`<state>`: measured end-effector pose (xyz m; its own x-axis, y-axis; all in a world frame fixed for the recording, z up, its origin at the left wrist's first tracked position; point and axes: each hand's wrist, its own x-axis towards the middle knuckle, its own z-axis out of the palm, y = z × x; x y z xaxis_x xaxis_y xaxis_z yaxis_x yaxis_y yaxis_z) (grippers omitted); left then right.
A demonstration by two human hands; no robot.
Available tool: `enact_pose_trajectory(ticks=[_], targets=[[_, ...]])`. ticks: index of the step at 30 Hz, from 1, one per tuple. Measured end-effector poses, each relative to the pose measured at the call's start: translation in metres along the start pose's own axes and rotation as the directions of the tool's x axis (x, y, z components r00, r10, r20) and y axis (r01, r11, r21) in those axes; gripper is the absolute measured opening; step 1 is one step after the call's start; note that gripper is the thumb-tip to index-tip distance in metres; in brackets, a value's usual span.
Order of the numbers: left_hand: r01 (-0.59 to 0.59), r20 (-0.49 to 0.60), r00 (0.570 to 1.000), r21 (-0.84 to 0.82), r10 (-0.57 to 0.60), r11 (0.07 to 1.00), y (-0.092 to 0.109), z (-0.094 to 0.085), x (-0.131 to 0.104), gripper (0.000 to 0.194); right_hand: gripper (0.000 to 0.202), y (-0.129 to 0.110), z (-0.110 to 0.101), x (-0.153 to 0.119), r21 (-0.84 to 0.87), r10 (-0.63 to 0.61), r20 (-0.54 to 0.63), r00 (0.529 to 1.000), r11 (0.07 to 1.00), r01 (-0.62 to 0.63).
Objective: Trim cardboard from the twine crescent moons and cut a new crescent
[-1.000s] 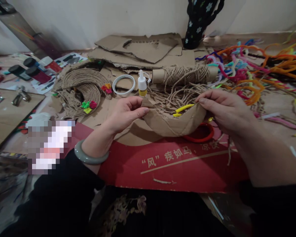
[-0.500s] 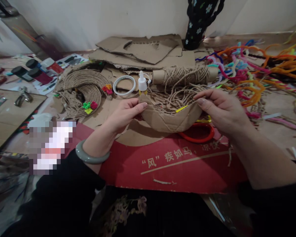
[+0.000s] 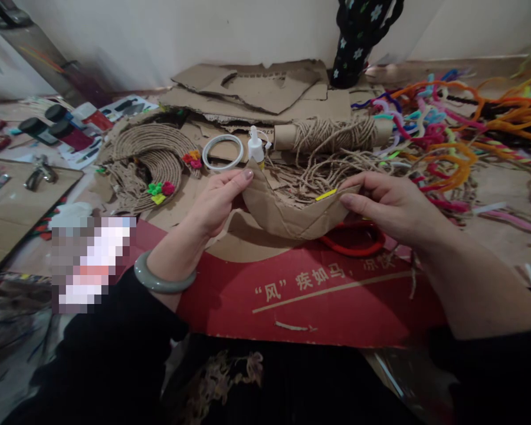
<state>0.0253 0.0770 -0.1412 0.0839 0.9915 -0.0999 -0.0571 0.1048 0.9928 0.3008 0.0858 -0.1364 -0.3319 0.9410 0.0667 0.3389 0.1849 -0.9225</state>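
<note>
Head view: left hand (image 3: 212, 203) fingers (image 3: 241, 177) pinched on left tip of curved cardboard piece (image 3: 287, 215); right hand (image 3: 393, 206) fingers clamped on right tip. Piece held just above desk (image 3: 491, 236), before twine roll (image 3: 331, 134).

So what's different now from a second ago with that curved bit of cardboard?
Both hands have shifted the curved cardboard piece a little to the left and tipped its left end up. The left hand now pinches that raised tip in front of the glue bottle, and the right hand has slid leftward along its end. The twine roll, red ring and pipe cleaners stayed put.
</note>
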Motion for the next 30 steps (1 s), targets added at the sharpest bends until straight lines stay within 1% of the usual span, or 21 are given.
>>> enact_pose_trajectory(ticks=[4,7,13,17,24,30], targets=[[-0.006,-0.004,1.000,-0.013,0.006,1.000,0.0015,0.0003,-0.0002,0.034,0.023,0.0012,0.0001,-0.0008,-0.002,-0.003,0.011,1.000,1.000,0.003],[-0.037,-0.034,0.999,-0.036,0.036,0.999,0.0003,-0.0002,-0.0003,0.032,0.022,0.0022,0.0003,-0.0017,0.018,0.016,0.042,0.999,1.000,-0.017],[-0.031,-0.060,0.998,0.007,0.031,1.000,-0.0030,-0.0023,0.0009,0.039,0.021,0.0033,0.0009,-0.0024,0.045,0.032,0.064,0.997,0.998,-0.035],[-0.043,-0.071,0.997,-0.003,0.042,0.999,-0.0025,-0.0028,0.0017,0.037,0.020,0.0031,-0.0004,-0.0028,0.006,0.032,0.073,0.997,0.999,-0.032],[-0.037,-0.066,0.997,-0.069,0.033,0.997,-0.0034,-0.0019,0.0032,0.034,0.028,0.0050,-0.0034,-0.0034,-0.077,0.063,0.111,0.992,0.996,-0.054],[-0.029,-0.053,0.998,-0.089,0.024,0.996,-0.0039,-0.0008,0.0037,0.035,0.028,0.0059,-0.0030,-0.0028,-0.084,0.076,0.122,0.990,0.994,-0.066]])
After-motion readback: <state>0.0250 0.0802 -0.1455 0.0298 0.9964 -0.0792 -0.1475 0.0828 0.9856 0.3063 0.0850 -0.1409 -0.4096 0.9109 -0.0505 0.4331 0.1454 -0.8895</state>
